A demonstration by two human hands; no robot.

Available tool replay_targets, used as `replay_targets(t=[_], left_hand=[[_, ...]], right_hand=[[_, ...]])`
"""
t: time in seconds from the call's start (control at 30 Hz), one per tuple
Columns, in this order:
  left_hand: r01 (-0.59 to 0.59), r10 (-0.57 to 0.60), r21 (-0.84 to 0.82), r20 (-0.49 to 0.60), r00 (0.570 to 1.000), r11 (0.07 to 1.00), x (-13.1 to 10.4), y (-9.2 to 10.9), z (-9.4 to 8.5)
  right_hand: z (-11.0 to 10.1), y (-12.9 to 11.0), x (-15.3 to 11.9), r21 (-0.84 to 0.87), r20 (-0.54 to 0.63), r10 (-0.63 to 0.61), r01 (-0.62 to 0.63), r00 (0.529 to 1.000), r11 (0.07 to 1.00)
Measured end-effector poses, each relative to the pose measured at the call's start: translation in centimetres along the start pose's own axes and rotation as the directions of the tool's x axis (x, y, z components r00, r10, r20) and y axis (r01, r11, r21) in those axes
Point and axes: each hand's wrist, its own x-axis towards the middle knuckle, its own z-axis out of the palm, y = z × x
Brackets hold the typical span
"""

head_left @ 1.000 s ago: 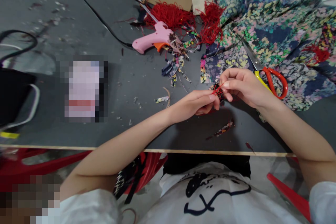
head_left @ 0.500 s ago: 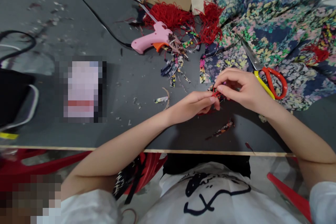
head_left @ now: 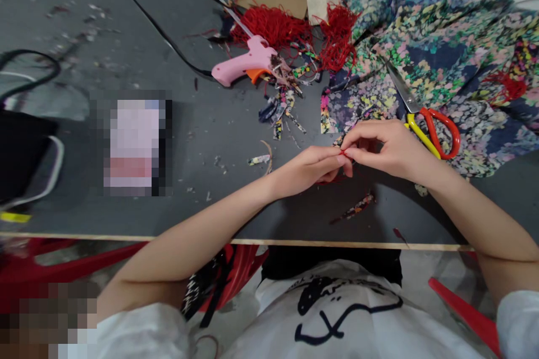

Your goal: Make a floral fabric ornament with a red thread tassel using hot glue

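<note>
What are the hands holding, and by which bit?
The left hand and right hand pinch red thread; only a bit shows, so which part, I can't tell.

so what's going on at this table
A person is working with both bare hands over a dark grey table. The left hand and the right hand meet at the fingertips, pinching a bit of thin red thread; anything else between them is hidden. Steel scissors with red and yellow handles lie on crumpled floral fabric. A pink glue gun lies beside a tangled red thread pile.
</note>
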Motion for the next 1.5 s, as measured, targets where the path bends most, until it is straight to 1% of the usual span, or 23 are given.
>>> replay_targets(t=[0.23, 0.47, 0.6, 0.8, 0.93, 1.1, 1.2, 1.37, 1.5], left_hand=[[-0.001, 0.001, -0.003, 0.014, 1.0, 1.0, -0.08, -0.04, -0.01], [-0.003, 0.002, 0.024, 0.033, 0.999, 1.0, -0.09, 0.08, -0.04], [0.008, -0.009, 0.02, 0.026, 1.0, 1.0, -0.16, 0.19, 0.03], [0.005, -0.005, 0.007, 0.022, 1.0, 1.0, -0.16, 0.01, 0.04], [0.005, -0.005, -0.002, 0.021, 1.0, 1.0, -0.13, -0.04, 0.02], [0.003, -0.003, -0.003, 0.018, 1.0, 1.0, -0.13, -0.02, 0.03], [0.006, -0.006, 0.002, 0.021, 1.0, 1.0, -0.12, -0.01, 0.0], [0.018, -0.018, 0.012, 0.021, 1.0, 1.0, -0.14, 0.06, 0.02], [-0.001, 0.0, 0.023, 0.027, 1.0, 1.0, -0.13, 0.06, 0.03]], right_hand=[[0.18, -0.16, 0.02, -0.007, 0.002, 0.014, -0.014, 1.0, 1.0], [0.03, -0.06, -0.07, 0.053, 0.042, 0.112, -0.114, 0.993, 0.992], [-0.25, -0.07, -0.06, 0.037, 0.049, 0.131, -0.133, 0.99, 0.99], [-0.4, -0.19, -0.06, 0.038, 0.106, 0.17, -0.175, 0.98, 0.984], [-0.51, -0.41, -0.1, 0.003, 0.121, 0.151, -0.152, 0.981, 0.988], [-0.48, -0.44, -0.12, -0.106, 0.105, 0.089, -0.077, 0.99, 0.991], [-0.44, -0.42, -0.13, -0.149, 0.103, 0.077, -0.061, 0.992, 0.987], [-0.44, -0.4, -0.16, -0.167, 0.111, 0.075, -0.056, 0.991, 0.984], [-0.42, -0.3, -0.14, -0.158, 0.117, 0.07, -0.051, 0.991, 0.986]])
